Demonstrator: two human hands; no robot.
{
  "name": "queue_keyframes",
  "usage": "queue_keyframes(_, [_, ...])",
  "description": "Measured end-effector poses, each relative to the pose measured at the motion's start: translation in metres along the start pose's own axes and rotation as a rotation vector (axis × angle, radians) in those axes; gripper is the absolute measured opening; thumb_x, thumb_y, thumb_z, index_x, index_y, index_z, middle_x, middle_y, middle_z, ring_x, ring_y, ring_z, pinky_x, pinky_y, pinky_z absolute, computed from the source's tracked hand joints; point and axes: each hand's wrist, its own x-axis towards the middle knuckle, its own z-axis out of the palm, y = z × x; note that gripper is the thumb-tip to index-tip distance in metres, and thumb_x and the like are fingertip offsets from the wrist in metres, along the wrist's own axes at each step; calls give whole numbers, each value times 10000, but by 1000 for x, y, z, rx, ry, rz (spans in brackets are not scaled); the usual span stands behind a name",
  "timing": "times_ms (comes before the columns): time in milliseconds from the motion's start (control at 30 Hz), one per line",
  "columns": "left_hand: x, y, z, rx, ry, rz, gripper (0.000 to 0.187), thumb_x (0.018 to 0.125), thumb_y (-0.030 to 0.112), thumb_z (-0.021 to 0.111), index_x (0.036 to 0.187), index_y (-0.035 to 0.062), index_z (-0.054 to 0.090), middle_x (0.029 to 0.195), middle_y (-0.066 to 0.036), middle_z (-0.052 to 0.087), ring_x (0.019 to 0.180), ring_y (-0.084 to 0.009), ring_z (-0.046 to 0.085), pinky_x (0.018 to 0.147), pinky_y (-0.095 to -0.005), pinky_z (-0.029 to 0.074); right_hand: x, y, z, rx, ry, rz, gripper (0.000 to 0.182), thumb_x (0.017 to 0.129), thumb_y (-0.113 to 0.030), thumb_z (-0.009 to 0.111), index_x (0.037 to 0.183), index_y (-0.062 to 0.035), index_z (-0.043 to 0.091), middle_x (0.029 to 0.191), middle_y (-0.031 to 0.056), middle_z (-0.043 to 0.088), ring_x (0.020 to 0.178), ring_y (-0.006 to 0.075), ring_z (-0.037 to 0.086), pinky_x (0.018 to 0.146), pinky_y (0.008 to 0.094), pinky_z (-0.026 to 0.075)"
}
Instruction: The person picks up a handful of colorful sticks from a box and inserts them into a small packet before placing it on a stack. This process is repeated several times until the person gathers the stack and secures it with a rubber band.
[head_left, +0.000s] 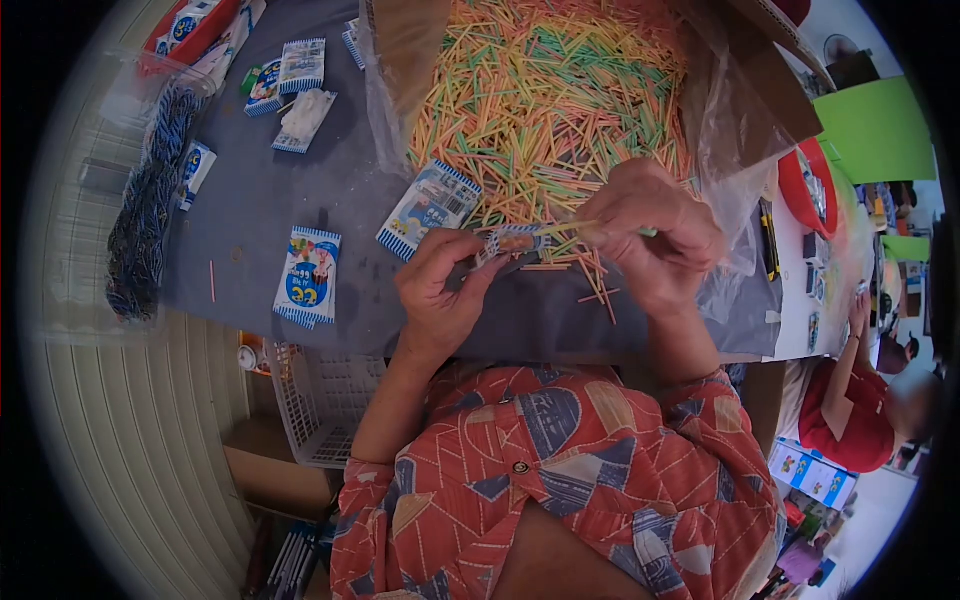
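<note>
My left hand [440, 290] pinches a small blue-and-white striped packet [515, 242], held sideways with its mouth towards my right hand. Something orange-pink shows in the packet's middle. The fingers of my right hand [660, 240] are closed on a thin yellow stick [562, 228] whose far end meets the packet's mouth; a green bit shows under the fingers. Just beyond both hands lies a heap of thin pastel sticks [560, 100] in a plastic-lined cardboard box. A larger printed packet [430, 210] lies close to my left hand.
Another printed packet [308, 275] and a lone pink stick [212, 281] lie on the grey table cover. Bundled dark cords [150, 210] fill a clear tray at left. A white basket [325, 400] stands below. A person in red [850, 415] is at right.
</note>
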Motion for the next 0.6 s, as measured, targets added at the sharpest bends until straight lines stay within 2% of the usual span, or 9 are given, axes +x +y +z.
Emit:
queue_keyframes(67, [1,2,-2,5,10,9,230,745,-75,786,930,-25,660,893,-112,666,763,-184,655,662,-274,518,-2,1,8,-164,-179,-118,80,794,-10,736,844,-15,673,759,106,694,734,229,646,648,322,487])
queue_keyframes(167, [0,3,-5,46,-7,29,254,716,-88,782,932,-18,667,891,-117,659,768,-204,653,667,-289,519,-5,4,22,-105,-201,-118,102,782,-16,752,849,-21,674,755,113,699,722,223,647,631,322,489])
queue_keyframes(300, [-2,5,-5,116,-17,78,301,671,-107,755,945,-10,679,889,-119,654,785,-242,649,686,-314,523,-8,8,31,-78,-206,-110,122,775,-15,769,854,-21,676,759,109,696,702,212,633,633,322,487])
queue_keyframes(400, [-2,1,-7,142,-25,109,318,660,-110,742,955,-7,685,895,-120,655,790,-252,649,688,-322,526,-13,14,36,112,-197,11,153,776,1,773,892,-19,677,791,102,700,705,197,616,646,319,481])
queue_keyframes(467, [-3,-1,-7,160,-38,126,322,658,-111,738,958,-6,686,900,-121,657,790,-252,651,685,-325,526,-21,16,44,211,-47,162,178,786,29,764,933,-13,672,826,96,702,740,184,608,669,313,474])
queue_keyframes(500, [-3,-1,-6,121,-31,101,318,666,-109,742,962,-7,688,909,-122,660,797,-248,654,690,-324,529,-22,19,44,209,-48,162,178,786,29,764,933,-13,672,826,96,702,740,184,608,669,313,474])
queue_keyframes(567, [-4,-1,-4,78,-26,77,315,673,-107,747,967,-9,690,918,-124,662,804,-245,658,695,-322,533,-22,24,43,-2,-115,25,221,788,57,752,979,-6,662,852,95,705,774,180,603,691,309,469])
queue_keyframes(600, [-5,1,-3,13,-20,7,284,702,-107,748,964,-24,681,920,-121,666,810,-219,657,710,-305,528,-23,27,42,-3,-114,27,221,788,57,752,979,-6,662,852,95,705,774,180,603,691,309,469])
